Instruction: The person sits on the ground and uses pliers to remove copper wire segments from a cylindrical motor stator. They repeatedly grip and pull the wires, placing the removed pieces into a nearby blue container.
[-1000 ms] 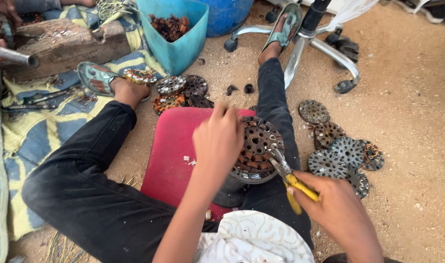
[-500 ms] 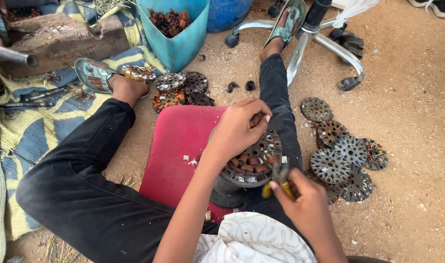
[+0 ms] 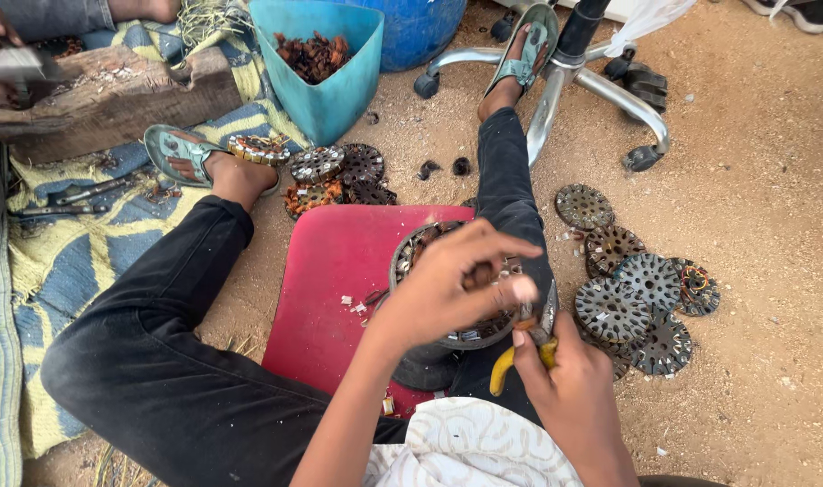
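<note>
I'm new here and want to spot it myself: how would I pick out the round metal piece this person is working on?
Find the flat red plastic board on the sandy ground between the person's legs. At its right edge, under the left hand, sits a round slotted metal disc, with yellow-handled pliers in the right hand at its rim. Unlike the similar discs lying on the sand, it alone is being held.

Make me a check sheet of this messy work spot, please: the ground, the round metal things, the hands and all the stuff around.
Surface: sandy ground; red board between the legs.
Job's things: round toothed metal disc on the board.
Clutter: pile of discs on the right; more discs by the foot; teal bin of scrap.
Grippers: left hand on the disc; right hand grips yellow-handled pliers.
Cables: nothing seen.
Surroundings: chair base, wood block, striped cloth, blue barrel.
</note>
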